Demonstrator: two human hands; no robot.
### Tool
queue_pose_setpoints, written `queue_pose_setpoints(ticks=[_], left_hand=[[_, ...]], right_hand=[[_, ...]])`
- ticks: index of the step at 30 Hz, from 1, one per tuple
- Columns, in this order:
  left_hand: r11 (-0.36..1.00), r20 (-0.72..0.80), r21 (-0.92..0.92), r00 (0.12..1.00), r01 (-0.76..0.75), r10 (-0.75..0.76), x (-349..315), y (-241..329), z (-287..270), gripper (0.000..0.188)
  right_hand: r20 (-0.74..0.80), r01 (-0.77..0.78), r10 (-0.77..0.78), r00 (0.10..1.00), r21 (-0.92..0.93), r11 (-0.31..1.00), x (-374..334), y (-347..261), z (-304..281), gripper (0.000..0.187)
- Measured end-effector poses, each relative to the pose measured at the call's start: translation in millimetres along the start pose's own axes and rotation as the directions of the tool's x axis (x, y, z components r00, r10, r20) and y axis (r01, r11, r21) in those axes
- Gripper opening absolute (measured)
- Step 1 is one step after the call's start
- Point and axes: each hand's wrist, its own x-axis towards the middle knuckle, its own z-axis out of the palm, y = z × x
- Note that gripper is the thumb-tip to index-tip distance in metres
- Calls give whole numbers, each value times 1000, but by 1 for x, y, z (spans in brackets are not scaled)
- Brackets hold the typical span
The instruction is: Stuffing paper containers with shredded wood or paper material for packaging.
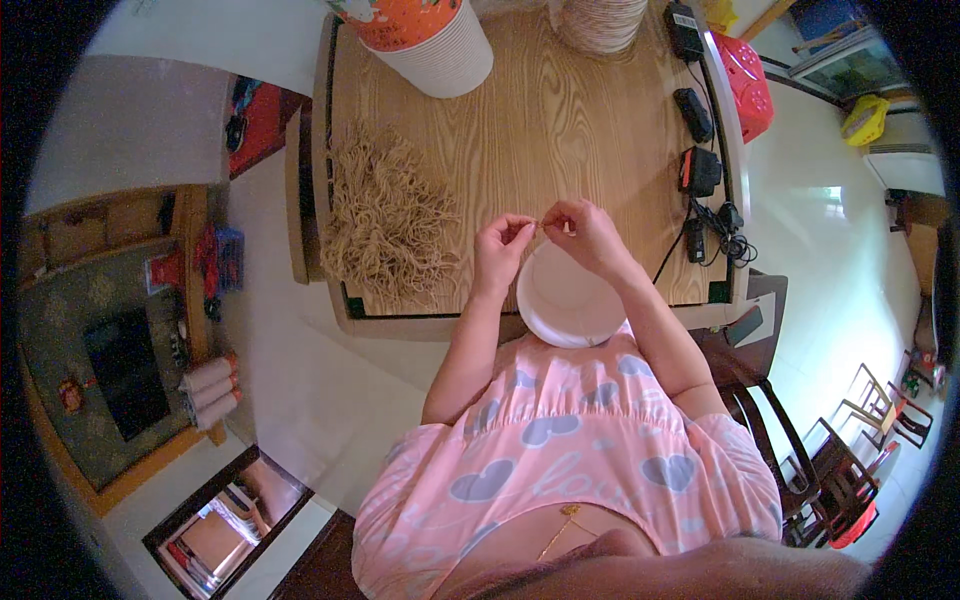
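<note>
My left hand (505,245) and my right hand (588,238) meet fingertip to fingertip above the table's near edge. Both are closed in a pinch. A tiny tan bit shows between them, looking like a strand of twine (540,227); most of it is hidden by the fingers. Just below my hands, a round white paper tub (566,300) rests close against my body, its pale inside facing up. To the left of my left hand lies a loose, tangled pile of tan twine strands (388,220).
A wood-grain table (520,140) spans the front. At its far side stand a tall stack of white paper tubs (440,60) and a cream cord spool (602,22). Black adapters (698,172) and cables (735,248) line the right edge, with a red stool (742,88) beyond.
</note>
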Motion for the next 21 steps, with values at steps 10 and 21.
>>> queue_pose_setpoints(ticks=[10, 21], left_hand=[[997, -23, 78, 1000, -4, 6, 1, -2, 1, 9], [936, 114, 307, 983, -173, 144, -1, 16, 8, 13]], right_hand=[[5, -23, 23, 1000, -28, 999, -1, 8, -2, 12], [-35, -12, 11, 999, -29, 999, -1, 14, 1, 12]])
